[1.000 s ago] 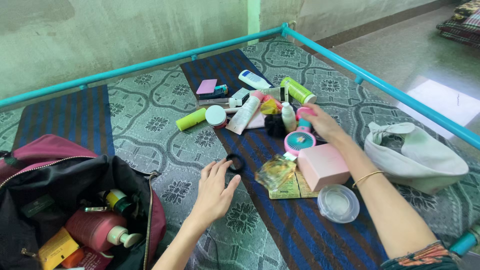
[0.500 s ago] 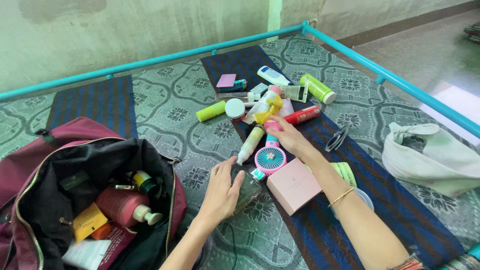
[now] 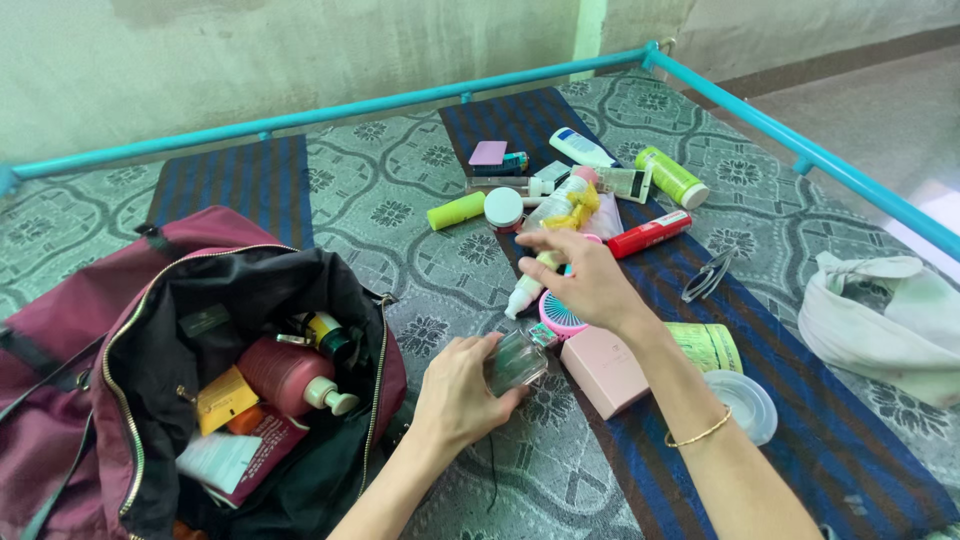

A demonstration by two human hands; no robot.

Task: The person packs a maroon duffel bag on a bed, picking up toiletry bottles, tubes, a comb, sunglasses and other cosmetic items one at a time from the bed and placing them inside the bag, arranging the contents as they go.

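Our left hand (image 3: 462, 385) has its fingers curled and clamped around a small clear glass bottle (image 3: 516, 362), which sits tilted just above the patterned grey-green mat (image 3: 420, 215), between the open maroon fabric bag (image 3: 120, 330) and the pink rectangular box (image 3: 612, 370). Our right hand (image 3: 585, 275) hovers over the pile with its fingers spread apart, holding nothing we can see; below it lie a white squeeze bottle with a yellow cap end (image 3: 532, 280) and a pink round handheld fan (image 3: 560, 318), which it partly hides.

To handle the glass well, we judge the grip should stay around the bottle's body, not its cap, with the thumb on 1 side and the fingers opposite, since smooth glass slips easily. Keeping it upright would guard against leaks. The bag's mouth is crowded: a pink pump bottle (image 3: 290, 378), a yellow packet (image 3: 225, 400) and a dark green-capped bottle (image 3: 330, 335) fill the middle, so any gap there is small, and glass set against the pump head could knock.

The right hand is close to the red tube (image 3: 650, 233) and the white round jar (image 3: 503, 208); sweeping carelessly could roll either across the mat.
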